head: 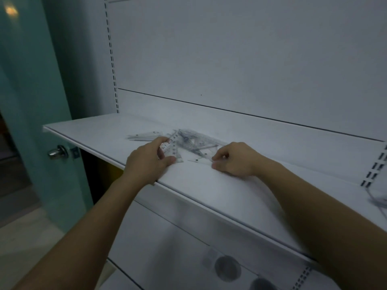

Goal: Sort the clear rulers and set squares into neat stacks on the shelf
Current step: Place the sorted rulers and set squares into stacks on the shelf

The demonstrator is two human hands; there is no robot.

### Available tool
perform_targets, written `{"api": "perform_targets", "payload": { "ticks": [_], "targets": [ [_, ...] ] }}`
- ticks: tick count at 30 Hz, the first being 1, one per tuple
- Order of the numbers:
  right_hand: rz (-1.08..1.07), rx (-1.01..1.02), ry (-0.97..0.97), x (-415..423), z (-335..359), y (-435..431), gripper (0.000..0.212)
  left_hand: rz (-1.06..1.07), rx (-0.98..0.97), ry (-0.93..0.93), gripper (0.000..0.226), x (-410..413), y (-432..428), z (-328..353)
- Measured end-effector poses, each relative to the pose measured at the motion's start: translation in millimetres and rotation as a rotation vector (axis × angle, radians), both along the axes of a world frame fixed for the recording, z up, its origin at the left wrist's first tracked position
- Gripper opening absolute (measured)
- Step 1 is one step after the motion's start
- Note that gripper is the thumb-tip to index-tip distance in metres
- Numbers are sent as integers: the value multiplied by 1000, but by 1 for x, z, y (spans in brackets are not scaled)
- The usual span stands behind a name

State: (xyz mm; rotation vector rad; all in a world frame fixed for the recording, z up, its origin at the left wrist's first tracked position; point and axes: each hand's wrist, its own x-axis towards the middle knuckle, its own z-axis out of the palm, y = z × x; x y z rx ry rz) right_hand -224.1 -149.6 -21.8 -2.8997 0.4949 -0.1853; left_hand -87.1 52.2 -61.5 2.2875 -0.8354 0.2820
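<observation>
Left hand (146, 162) pinches a set square (172, 148), right hand (234, 160) another clear piece (201, 162) — slick plastic could slip, scattering the pile (194, 141).

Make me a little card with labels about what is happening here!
Place: white shelf
Left hand: holds a small clear set square with numbers
Right hand: pinches the end of a clear piece lying flat on the shelf
Behind the hands: messy pile of clear rulers and set squares
Stacks: none neat yet
Far left: door knob
</observation>
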Motion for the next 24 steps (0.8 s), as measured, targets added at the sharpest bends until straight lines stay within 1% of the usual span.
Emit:
{"api": "perform_targets", "payload": {
  "ticks": [2, 5, 7, 11, 14, 16, 19, 20, 22, 24],
  "targets": [
    [27, 55, 28, -5, 11, 1, 27, -9, 10, -4, 53, -2, 1, 2],
    [57, 35, 82, -8, 19, 0, 21, -33, -32, -22, 54, -7, 2, 2],
    [36, 38, 94, -10, 21, -3, 20, -55, -69, -35, 56, -9, 3, 2],
    [-14, 38, 94, -13, 20, -9, 26, -145, -115, -63, 57, -10, 0, 3],
    [-26, 81, 97, -13, 19, -8, 43, -221, -182, -17, 53, -16, -3, 4],
    [-58, 212, 86, -12, 17, -10, 52, -249, -196, 3, 49, -21, -5, 4],
    [-146, 511, 68, -13, 15, -15, 61, -248, -243, 59, 37, -22, -6, 5],
    [-170, 544, 65, -14, 16, -18, 62, -240, -255, 74, 32, -22, -6, 6],
    [-190, 522, 60, -16, 17, -20, 55, -247, -281, 101, 20, -24, -7, 8],
    [-185, 537, 44, -21, 22, -18, 38, -289, -321, 142, 11, -28, -11, 11]
  ]
}}
